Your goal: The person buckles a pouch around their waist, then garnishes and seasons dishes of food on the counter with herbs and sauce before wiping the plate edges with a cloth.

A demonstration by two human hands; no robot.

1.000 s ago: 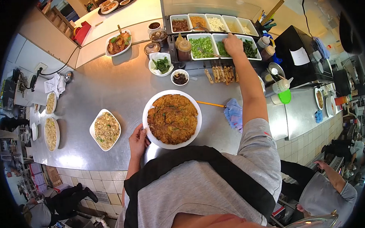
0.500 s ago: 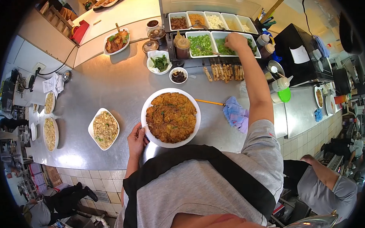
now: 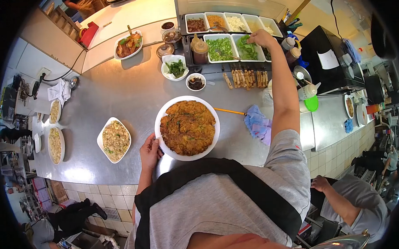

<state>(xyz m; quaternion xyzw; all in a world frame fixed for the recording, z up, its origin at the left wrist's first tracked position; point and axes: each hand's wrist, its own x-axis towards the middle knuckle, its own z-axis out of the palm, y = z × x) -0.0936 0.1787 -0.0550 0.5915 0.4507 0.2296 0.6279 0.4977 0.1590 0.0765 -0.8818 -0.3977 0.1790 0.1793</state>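
Note:
A round white plate point(image 3: 157, 139) with a browned omelette point(image 3: 187, 127) on it stands on the steel counter in front of me. My left hand point(image 3: 150, 151) grips its left rim, thumb on top and fingers partly hidden. Over the back row of containers, my right hand point(image 3: 261, 38) pinches leafy green herbs point(image 3: 248, 46), which look like coriander, above their white tub. Chopped spring onion point(image 3: 219, 48) fills the tub to the left of it.
Fried rice fills a squarish bowl point(image 3: 114, 140) left of the plate. A blue cloth point(image 3: 257, 124) and an orange stick point(image 3: 229, 110) lie to the right. Marked wooden clips point(image 3: 246, 78) line the container rack. A co-worker point(image 3: 354, 202) stands at right.
My right hand has risen slightly, lifting a bunch of leafy herbs from the tub. My left hand stays at the plate rim. The co-worker at right has moved an arm.

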